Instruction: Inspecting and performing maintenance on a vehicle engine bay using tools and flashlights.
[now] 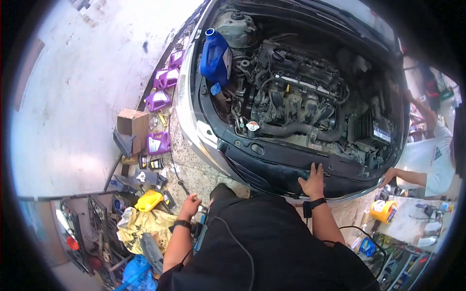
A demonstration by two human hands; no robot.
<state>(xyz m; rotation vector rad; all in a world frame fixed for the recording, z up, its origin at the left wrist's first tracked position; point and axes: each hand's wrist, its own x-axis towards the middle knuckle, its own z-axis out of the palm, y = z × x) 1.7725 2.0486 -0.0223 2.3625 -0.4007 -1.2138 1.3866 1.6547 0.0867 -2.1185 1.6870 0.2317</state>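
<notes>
My left hand (190, 207) is low beside my body, its fingers curled closed; whether something small sits at the fingertips is too small to tell. My right hand (313, 182) rests with fingers spread on the black front panel (272, 165) of a car with its engine bay exposed. Inside the bay sit the dusty engine (301, 77), a black hose (291, 129), a radiator cap (252, 126) and a battery (381, 132). A blue jug (216, 59) with its mouth uncapped stands on the bay's left edge, and a blue cap (215, 89) lies just below it.
Another person (432, 157) stands at the right, both hands on the car's side. Purple jugs (158, 143), a cardboard box (133, 123), a yellow jug (148, 200) and yellow plastic sheeting (141, 230) clutter the floor at left. A yellow bucket (382, 211) stands at right.
</notes>
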